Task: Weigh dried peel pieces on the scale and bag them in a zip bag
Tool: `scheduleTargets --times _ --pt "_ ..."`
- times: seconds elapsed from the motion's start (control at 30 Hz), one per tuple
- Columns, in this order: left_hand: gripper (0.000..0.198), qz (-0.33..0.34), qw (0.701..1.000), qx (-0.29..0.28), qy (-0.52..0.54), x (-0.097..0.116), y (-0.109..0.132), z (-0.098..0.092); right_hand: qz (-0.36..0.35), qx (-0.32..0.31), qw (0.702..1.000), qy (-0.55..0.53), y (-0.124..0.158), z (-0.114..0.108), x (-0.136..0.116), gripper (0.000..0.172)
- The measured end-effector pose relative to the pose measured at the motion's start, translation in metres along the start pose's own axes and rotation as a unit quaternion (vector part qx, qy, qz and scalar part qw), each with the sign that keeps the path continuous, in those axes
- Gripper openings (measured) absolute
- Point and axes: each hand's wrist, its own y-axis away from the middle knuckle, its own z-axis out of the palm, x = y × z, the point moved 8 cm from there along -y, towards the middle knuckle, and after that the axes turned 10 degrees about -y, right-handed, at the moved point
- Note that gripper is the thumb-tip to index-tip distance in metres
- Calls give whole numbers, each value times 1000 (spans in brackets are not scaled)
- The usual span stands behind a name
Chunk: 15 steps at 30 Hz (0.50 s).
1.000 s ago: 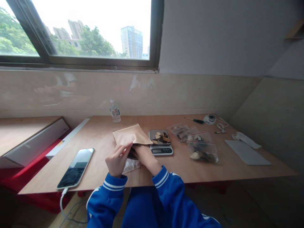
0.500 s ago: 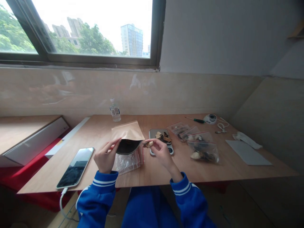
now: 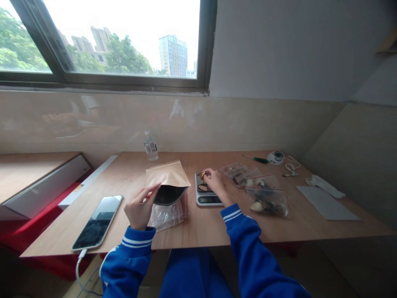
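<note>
My left hand (image 3: 140,207) pinches the edge of a brown kraft paper bag (image 3: 167,173), whose dark mouth gapes toward me. Under the bag lie clear zip bags (image 3: 167,216) with red edges. Over the small kitchen scale (image 3: 209,201), my right hand (image 3: 214,182) has its fingers closed around a dried slice (image 3: 202,175), brownish and pale. Another dried piece (image 3: 203,188) rests on the scale's plate, partly covered by that hand. To the right are several zip bags of dried pieces (image 3: 263,207).
A phone (image 3: 98,221) on a charging cable lies at the left. Behind the paper bag stands a plastic bottle (image 3: 151,147). Farther right are a screwdriver (image 3: 259,159), a white dome camera (image 3: 275,157) with its cable, a white sheet (image 3: 325,203) and a crumpled tissue (image 3: 327,186).
My right hand has moved from the paper bag's mouth, where it held a dried piece, to the scale's plate. That piece is out of sight. My left hand still holds the bag.
</note>
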Motion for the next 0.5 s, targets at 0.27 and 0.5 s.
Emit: scheduleTargets --times 0.27,0.5 --pt "20 2 1000 -1 1 -3 -2 -2 -17 -22 992 123 3 15 -9 21" --pt "20 14 1000 1 2 -1 -2 -2 -23 -14 997 76 4 8 -1 22"
